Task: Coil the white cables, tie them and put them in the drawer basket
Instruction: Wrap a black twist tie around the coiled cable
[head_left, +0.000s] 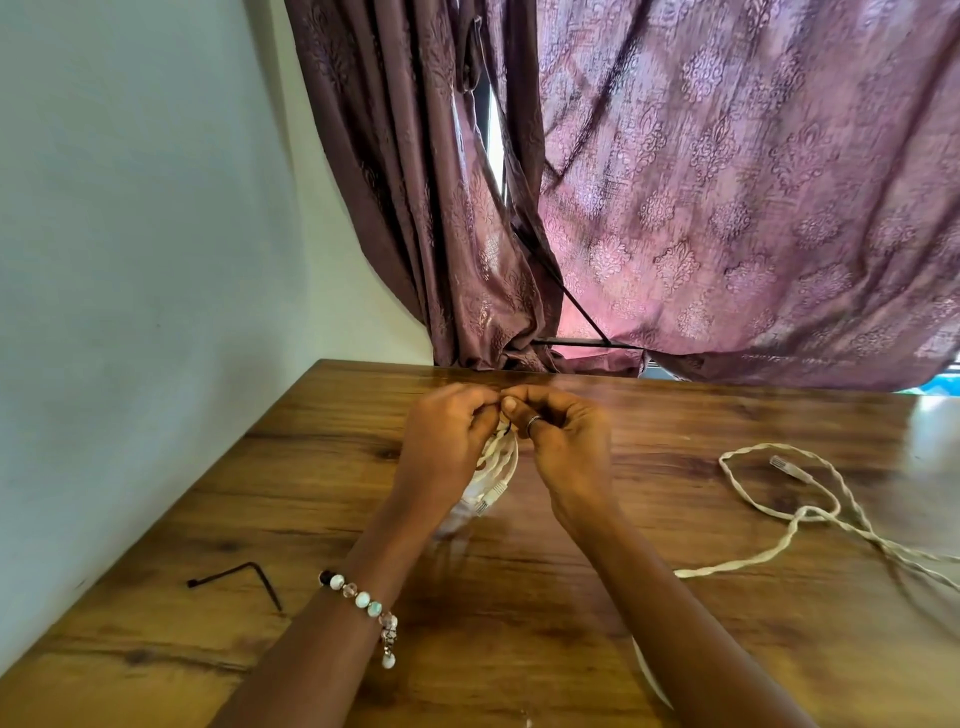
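A coiled white cable (496, 467) hangs between my two hands above the wooden table (311, 467), its plug ends pointing down. My left hand (447, 436) and my right hand (561, 441) meet fingertip to fingertip at the top of the coil, pinching a thin dark tie (506, 428) wrapped there. A second white cable (795, 512) lies loose and uncoiled on the table to the right, one clear plug (787, 466) resting near its loop. No drawer basket is in view.
A dark bent twist tie (244, 577) lies on the table at the left near the white wall (130, 260). Purple patterned curtains (727, 208) hang behind the table's far edge. Another bit of white cable (652, 675) shows under my right forearm.
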